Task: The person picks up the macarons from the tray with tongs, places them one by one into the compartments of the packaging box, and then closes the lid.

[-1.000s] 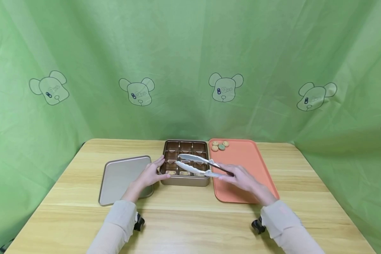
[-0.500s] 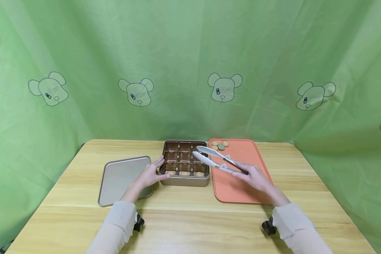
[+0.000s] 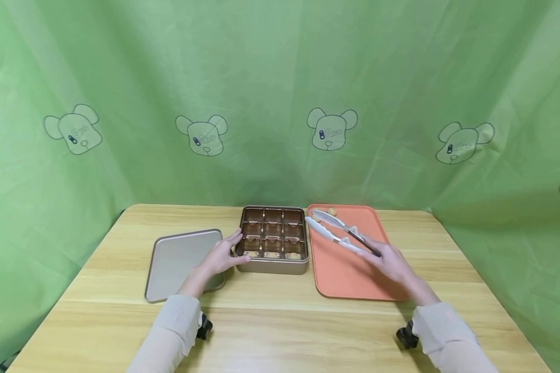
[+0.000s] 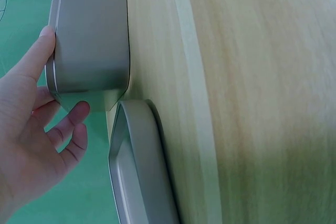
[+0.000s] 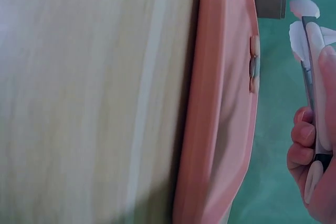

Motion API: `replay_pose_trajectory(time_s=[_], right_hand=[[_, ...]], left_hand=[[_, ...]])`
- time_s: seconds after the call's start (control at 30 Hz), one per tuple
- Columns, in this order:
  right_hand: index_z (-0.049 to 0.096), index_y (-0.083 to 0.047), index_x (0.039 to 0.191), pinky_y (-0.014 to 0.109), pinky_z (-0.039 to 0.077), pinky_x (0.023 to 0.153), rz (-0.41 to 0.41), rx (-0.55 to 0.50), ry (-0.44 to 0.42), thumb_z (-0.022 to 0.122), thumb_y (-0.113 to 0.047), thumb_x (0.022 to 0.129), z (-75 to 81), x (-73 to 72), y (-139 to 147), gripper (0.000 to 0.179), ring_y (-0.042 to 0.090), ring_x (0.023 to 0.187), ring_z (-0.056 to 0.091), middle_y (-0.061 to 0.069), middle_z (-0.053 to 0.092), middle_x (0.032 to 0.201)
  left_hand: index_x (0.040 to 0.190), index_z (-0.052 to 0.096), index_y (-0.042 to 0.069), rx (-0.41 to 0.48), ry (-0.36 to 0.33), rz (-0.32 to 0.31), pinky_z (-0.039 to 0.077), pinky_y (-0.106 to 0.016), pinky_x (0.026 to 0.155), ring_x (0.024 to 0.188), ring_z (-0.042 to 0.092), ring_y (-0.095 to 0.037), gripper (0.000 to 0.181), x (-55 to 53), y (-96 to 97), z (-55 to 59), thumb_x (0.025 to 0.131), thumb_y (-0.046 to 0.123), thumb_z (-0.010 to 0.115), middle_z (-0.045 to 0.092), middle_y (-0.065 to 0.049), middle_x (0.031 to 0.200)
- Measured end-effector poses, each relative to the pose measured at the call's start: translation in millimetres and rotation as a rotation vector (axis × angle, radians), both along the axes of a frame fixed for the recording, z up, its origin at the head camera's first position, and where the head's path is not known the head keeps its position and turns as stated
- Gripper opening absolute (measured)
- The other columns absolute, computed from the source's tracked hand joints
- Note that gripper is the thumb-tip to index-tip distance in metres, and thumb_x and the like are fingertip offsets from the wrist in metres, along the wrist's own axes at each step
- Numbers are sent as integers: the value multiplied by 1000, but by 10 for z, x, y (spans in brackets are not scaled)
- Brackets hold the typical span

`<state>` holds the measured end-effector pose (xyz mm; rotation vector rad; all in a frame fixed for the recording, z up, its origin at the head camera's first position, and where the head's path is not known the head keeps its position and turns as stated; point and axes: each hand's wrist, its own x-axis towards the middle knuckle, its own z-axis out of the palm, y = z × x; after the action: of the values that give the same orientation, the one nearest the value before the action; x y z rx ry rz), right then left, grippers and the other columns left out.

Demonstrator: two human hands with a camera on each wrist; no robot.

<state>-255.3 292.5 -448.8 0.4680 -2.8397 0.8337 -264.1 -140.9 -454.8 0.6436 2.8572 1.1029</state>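
A bronze-coloured rectangular tin (image 3: 273,266) with a brown divided insert stands mid-table. Pale cookies (image 3: 293,256) lie in its front row of compartments; the rows behind show bare brown plastic. My left hand (image 3: 221,256) grips the tin's front left corner, thumb on the front rim and fingers along the left side. In my right hand (image 3: 392,264) I hold tongs (image 3: 338,241) with white tips, their arms spread and nothing between them. The tips hang over the far left part of an orange tray (image 3: 350,280), partly covering several small cookies (image 3: 332,211) there.
The tin's flat lid (image 3: 182,264) lies on the wooden table (image 3: 270,331) to the left, partly under my left forearm and hand. The tray sits close to the tin's right side. A green curtain (image 3: 270,77) hangs behind the table.
My right hand has carried the spread tongs from above the tin rightward, over the tray's far left corner. The left hand and the tin have stayed in place.
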Motion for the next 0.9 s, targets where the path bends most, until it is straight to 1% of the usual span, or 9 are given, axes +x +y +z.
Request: replay_pose_trajectory(time_s=[0.2,0.43,0.53,0.73,0.9], right_hand=[[41,-3,136,61,39,90,-4,53,-20,53,-40,90,5,0,80,60,48,114,45,27,45,131],[44,2,132,59,41,88,-14,137,-8,56,-33,90,-8,-5,101,56,49,109,48,30,48,127],[45,2,131,59,42,86,-28,159,-9,56,-33,90,-21,-6,81,56,50,107,49,31,48,125],[43,2,133,60,42,86,-36,170,-42,55,-37,90,-25,-14,24,59,51,108,47,31,46,127],[43,3,132,59,44,82,-45,186,-29,56,-34,90,-18,-38,-5,58,50,103,51,34,47,123]], left_hand=[[133,35,-10,11,15,3,19,-46,110,131,26,-41,78,-19,0,5,77,31,71,23,-20,147],[133,35,-10,-5,14,-1,19,-46,110,131,25,-41,78,-20,-1,11,77,30,71,22,-19,147],[133,35,-10,-10,16,-1,20,-46,110,131,26,-41,78,-20,1,7,78,31,71,22,-19,147],[133,35,-10,-11,19,0,20,-45,110,131,26,-41,78,-19,1,-9,77,31,71,22,-19,147],[134,35,-10,-15,18,1,20,-46,109,130,27,-41,79,-19,7,-29,77,32,71,23,-19,147]])
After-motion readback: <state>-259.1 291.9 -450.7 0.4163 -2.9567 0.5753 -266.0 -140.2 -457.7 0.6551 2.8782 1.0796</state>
